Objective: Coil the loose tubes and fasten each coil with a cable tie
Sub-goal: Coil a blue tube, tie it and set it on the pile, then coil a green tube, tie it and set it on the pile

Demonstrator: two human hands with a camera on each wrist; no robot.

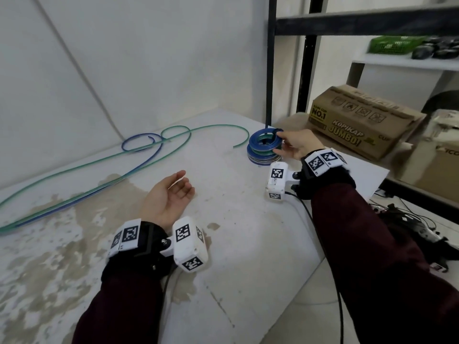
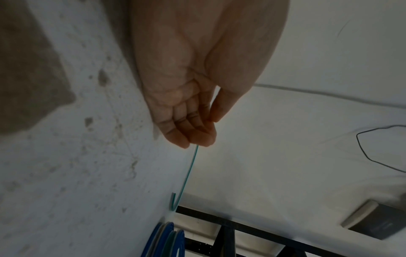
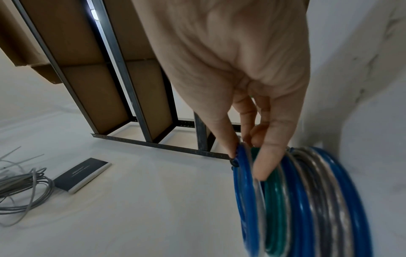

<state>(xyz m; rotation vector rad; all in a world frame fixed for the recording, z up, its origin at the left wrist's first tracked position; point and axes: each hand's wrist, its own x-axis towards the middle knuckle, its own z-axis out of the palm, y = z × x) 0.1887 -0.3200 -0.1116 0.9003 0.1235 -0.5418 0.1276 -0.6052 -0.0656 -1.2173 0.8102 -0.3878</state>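
Observation:
A stack of tied coils (image 1: pixel 263 155) in blue, green and grey stands at the table's far right. My right hand (image 1: pixel 279 144) pinches the top blue coil (image 3: pixel 241 191) between thumb and fingers, beside its black cable tie (image 3: pixel 234 163). My left hand (image 1: pixel 183 184) lies palm up on the table's middle with relaxed fingers; a thin pale sliver crosses them, and I cannot tell what it is. A loose green tube (image 1: pixel 218 125) and a loose blue tube (image 1: pixel 139 167) trail across the table's left side, looping near the wall. The green tube (image 2: pixel 189 172) ends just beyond my left fingertips (image 2: pixel 197 137).
The white table (image 1: pixel 248 232) is stained at the left and front. A black metal shelf frame (image 1: pixel 270 70) rises behind the coils, with a cardboard box (image 1: pixel 360 120) on its low shelf. Cables (image 1: pixel 409 224) lie on the floor at right.

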